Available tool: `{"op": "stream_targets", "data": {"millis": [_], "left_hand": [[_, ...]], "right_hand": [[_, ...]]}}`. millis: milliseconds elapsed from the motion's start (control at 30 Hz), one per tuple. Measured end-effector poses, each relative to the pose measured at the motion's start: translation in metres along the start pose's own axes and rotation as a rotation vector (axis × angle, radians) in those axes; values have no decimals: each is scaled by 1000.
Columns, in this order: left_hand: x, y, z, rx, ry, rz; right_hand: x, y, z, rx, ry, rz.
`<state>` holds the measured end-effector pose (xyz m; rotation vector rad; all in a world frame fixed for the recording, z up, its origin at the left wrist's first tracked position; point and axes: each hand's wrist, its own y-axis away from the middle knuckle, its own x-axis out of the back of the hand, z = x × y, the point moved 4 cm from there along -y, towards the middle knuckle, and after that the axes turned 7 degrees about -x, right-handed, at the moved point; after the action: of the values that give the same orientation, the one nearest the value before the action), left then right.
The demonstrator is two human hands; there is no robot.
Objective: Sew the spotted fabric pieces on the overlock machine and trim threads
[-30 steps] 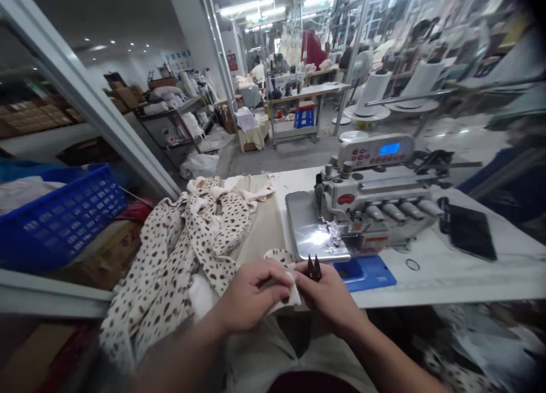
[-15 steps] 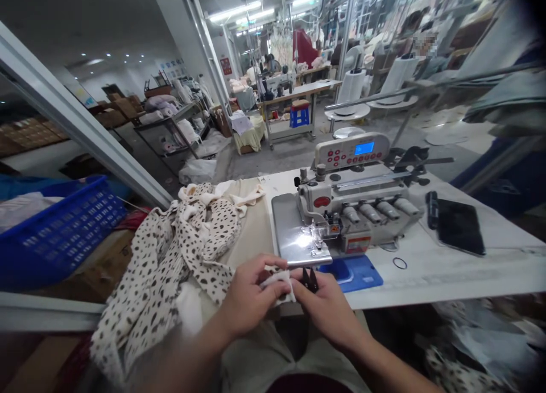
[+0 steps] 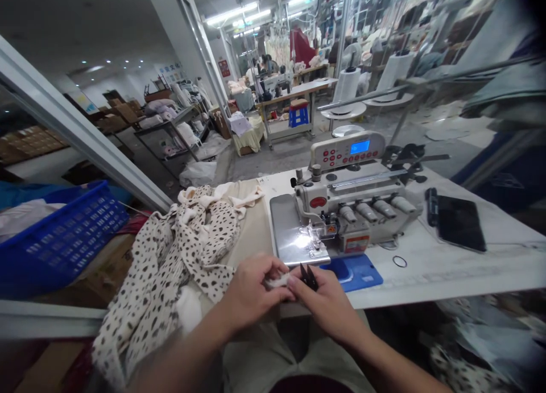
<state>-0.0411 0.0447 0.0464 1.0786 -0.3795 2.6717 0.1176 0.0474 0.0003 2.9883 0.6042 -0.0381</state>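
1. Our left hand (image 3: 251, 290) pinches the white cloth (image 3: 278, 280) between thumb and fingers; most of it is hidden in the grip.
2. Our right hand (image 3: 327, 296) is closed around the snips (image 3: 309, 278), dark tips pointing up, while its thumb meets the cloth's right end.
3. The cloth sits between our two hands, at the table's near edge, just in front of the machine (image 3: 358, 211). We judge it light, soft and limp, so it likely folds rather than resists; a fingertip pinch close to the edge suits it, with light tension between both hands.
4. The snips look slim and rigid (sharp too, we suppose), best held by the body, points away from the fingers.
5. Left of the machine, the spotted fabric (image 3: 213, 239) lies heaped on the table (image 3: 430, 282). We expect it to be floppy and heavier in bulk, better gathered by the armful.
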Motion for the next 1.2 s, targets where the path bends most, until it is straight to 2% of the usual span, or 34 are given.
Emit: {"op": "stream_targets", "data": {"millis": [67, 167, 267, 367, 467, 567, 700, 833, 933, 1000, 1100, 1200], "left_hand": [[-1, -5, 5, -110, -42, -9], [-5, -12, 3, -146, 5, -91], [-10, -20, 4, -176, 67, -158], [-14, -31, 14, -298, 90, -174], [-23, -42, 22, -410, 15, -211], [-33, -49, 20, -438, -142, -189], [-42, -52, 11, -437, -268, -130], [-43, -54, 12, -466, -349, -50], [-44, -52, 19, -559, -442, 35], [-47, -50, 24, -619, -478, 17], [-54, -44, 28, -654, -505, -31], [-58, -38, 28, -661, -553, -7]], "right_hand": [[2, 1, 4, 20, 36, 55], [6, 5, 11, 92, 130, 210], [13, 12, 14, 238, 251, 409], [23, 16, 16, 396, 350, 584], [33, 14, 21, 478, 465, 717], [42, 8, 27, 486, 572, 775], [52, 2, 31, 414, 599, 762], [73, 7, 26, 181, 476, 726], [89, 16, 20, 46, 352, 581], [96, 22, 14, 13, 323, 465], [100, 26, 4, 19, 432, 357], [97, 22, -5, 84, 681, 321]]}}
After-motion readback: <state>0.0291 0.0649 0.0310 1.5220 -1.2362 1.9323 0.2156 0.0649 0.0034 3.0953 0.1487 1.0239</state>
